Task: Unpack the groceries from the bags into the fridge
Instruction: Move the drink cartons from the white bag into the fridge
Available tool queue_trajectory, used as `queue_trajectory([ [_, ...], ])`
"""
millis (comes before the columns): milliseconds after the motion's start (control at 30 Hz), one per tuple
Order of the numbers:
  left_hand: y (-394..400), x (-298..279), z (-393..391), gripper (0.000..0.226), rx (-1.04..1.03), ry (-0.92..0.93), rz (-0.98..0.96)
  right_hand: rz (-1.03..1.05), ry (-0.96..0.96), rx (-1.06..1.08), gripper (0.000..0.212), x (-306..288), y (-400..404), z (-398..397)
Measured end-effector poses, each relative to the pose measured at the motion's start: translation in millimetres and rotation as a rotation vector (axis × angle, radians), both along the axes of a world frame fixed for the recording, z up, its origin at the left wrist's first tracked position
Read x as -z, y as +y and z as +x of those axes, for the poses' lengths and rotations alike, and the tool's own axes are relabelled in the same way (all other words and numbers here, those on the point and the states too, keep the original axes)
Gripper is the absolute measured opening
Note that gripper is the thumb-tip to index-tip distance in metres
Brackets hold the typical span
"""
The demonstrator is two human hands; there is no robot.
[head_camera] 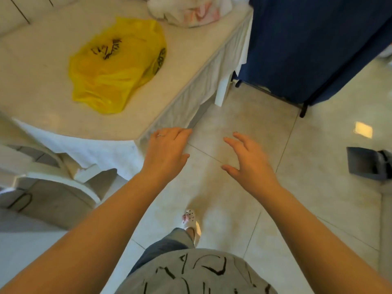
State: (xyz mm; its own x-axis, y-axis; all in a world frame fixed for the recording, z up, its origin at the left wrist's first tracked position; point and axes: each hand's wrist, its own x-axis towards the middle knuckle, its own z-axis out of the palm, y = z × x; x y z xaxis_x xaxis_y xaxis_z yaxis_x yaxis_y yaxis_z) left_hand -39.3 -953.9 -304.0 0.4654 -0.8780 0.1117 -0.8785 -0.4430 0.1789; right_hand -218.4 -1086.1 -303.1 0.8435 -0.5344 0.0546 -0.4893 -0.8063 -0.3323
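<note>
Both hands empty, fingers spread: the yellow bag (114,66) lies on the table (53,124) ahead-left, nearer the left hand (167,150) than the right hand (247,161).

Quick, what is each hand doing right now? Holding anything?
Left hand: open, holding nothing, fingers relaxed by the table corner.
Right hand: open, fingers spread, holding nothing, above the floor.

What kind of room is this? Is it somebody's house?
Probably a home, maybe a dining or kitchen area. A table with a pale cloth holds a yellow bag and a white bag, a white chair stands beside it, and the floor is tiled.
</note>
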Motion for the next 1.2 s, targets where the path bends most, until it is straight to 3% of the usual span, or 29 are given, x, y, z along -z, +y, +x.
queue_trajectory([
  [300,-142,-20,116,0.061,-0.092,-0.04,0.038,0.018,-0.025,-0.091,0.067,-19,-137,113],
  [833,-420,-22,236,0.063,-0.401,0.047,0.053,0.103,-0.019,-0.345,0.064,-21,-479,293],
  [1200,-527,-12,367,0.059,-0.549,0.094,0.006,0.053,0.039,-0.504,0.066,-22,-600,452],
])
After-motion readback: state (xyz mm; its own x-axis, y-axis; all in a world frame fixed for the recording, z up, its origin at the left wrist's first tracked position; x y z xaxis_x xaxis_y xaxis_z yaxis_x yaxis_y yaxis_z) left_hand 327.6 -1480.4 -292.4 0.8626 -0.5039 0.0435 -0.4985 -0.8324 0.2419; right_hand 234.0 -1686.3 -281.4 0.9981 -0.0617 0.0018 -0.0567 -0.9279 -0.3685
